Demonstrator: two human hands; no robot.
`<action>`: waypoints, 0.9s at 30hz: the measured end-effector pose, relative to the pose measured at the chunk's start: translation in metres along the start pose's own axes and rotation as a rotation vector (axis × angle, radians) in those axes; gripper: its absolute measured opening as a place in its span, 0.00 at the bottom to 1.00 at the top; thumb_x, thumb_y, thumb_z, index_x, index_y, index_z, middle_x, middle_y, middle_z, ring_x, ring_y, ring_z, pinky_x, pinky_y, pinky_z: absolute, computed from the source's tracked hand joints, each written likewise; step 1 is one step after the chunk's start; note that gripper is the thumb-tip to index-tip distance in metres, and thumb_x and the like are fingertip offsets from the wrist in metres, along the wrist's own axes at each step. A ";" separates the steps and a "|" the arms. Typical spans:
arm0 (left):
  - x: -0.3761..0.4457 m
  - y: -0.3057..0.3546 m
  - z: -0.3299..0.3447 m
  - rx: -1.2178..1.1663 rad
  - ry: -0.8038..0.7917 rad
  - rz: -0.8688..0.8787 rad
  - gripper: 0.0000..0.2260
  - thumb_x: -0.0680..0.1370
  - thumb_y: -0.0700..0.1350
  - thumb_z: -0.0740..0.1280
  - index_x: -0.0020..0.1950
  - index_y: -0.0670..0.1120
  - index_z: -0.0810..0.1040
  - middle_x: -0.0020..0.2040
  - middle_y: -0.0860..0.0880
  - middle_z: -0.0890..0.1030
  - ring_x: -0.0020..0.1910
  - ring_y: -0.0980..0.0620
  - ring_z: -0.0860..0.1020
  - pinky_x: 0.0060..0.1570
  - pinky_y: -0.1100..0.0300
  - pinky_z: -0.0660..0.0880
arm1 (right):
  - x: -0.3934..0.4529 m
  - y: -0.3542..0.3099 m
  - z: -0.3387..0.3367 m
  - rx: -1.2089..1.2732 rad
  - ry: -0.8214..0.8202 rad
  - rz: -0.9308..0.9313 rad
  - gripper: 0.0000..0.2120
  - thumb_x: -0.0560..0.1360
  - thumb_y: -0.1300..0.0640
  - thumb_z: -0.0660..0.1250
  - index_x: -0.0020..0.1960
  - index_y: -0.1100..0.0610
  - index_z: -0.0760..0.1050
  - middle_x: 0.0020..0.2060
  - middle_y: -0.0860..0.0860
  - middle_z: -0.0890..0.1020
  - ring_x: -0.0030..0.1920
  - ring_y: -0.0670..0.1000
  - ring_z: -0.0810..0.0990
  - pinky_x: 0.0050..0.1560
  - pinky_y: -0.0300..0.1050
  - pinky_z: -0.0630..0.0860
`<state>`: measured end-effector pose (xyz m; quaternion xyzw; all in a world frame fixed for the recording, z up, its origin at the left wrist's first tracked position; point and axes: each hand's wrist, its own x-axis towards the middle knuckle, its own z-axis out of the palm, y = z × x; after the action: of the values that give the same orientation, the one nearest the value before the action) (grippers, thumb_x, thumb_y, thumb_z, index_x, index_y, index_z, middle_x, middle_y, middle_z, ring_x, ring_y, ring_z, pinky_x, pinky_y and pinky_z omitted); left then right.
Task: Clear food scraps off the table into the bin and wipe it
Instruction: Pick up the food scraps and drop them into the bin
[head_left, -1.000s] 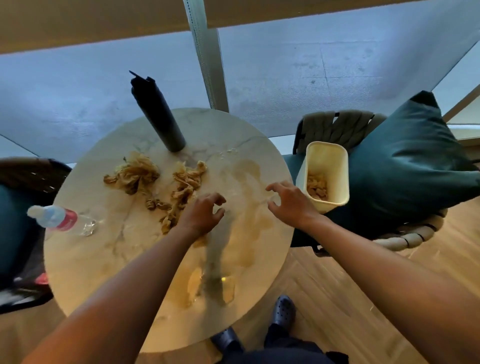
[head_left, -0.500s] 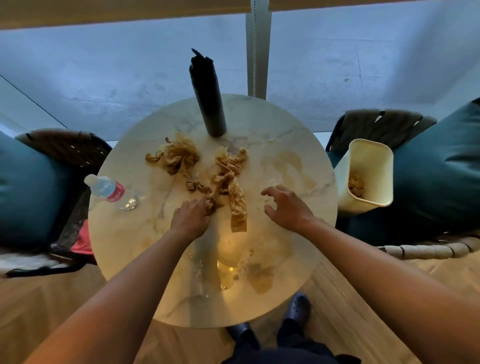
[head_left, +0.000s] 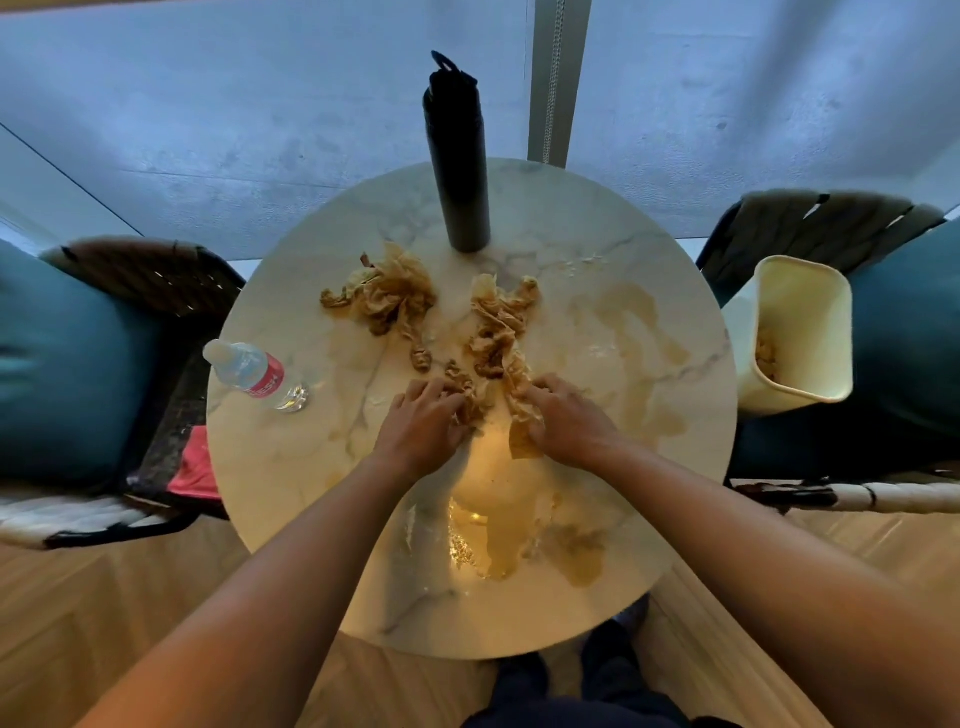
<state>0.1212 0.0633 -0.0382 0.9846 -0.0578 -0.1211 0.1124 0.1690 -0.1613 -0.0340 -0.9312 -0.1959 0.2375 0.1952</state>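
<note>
— Round marble table (head_left: 649, 291) by the window, stained brown. What have you got?

— My left hand (head_left: 421, 431) and right hand (head_left: 569, 428) curl onto the near end of the middle scraps (head_left: 498, 332), one each side. That strip runs away from me toward the black flask (head_left: 457, 166).

— Advice?

— I'd scoop from underneath, squeeze inward, then carry everything right to the bin (head_left: 800, 291).

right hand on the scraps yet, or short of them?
Touching. The head view shows the right hand with its fingers curled onto the near strip of food scraps, no gap between them.
</note>
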 end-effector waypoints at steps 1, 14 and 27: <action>0.000 -0.002 0.001 -0.008 -0.014 0.022 0.13 0.79 0.54 0.67 0.61 0.51 0.78 0.67 0.51 0.75 0.68 0.46 0.70 0.63 0.47 0.71 | 0.001 -0.001 0.003 -0.051 -0.001 -0.012 0.24 0.77 0.55 0.66 0.73 0.50 0.71 0.71 0.53 0.69 0.68 0.58 0.72 0.65 0.54 0.74; -0.002 -0.016 0.010 -0.078 -0.083 -0.001 0.19 0.79 0.54 0.66 0.70 0.54 0.74 0.59 0.50 0.78 0.59 0.47 0.76 0.60 0.48 0.72 | 0.010 0.000 0.006 -0.030 0.048 -0.097 0.05 0.74 0.61 0.64 0.43 0.51 0.71 0.44 0.50 0.76 0.45 0.55 0.77 0.41 0.47 0.71; -0.003 -0.006 -0.011 -0.187 0.096 0.022 0.12 0.73 0.54 0.71 0.51 0.49 0.74 0.48 0.50 0.81 0.50 0.47 0.78 0.50 0.51 0.75 | -0.005 0.017 -0.022 0.033 0.125 -0.052 0.05 0.72 0.55 0.70 0.45 0.55 0.75 0.52 0.52 0.74 0.53 0.54 0.73 0.52 0.48 0.76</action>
<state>0.1211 0.0714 -0.0288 0.9738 -0.0514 -0.0772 0.2077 0.1804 -0.1837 -0.0221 -0.9354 -0.2036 0.1770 0.2288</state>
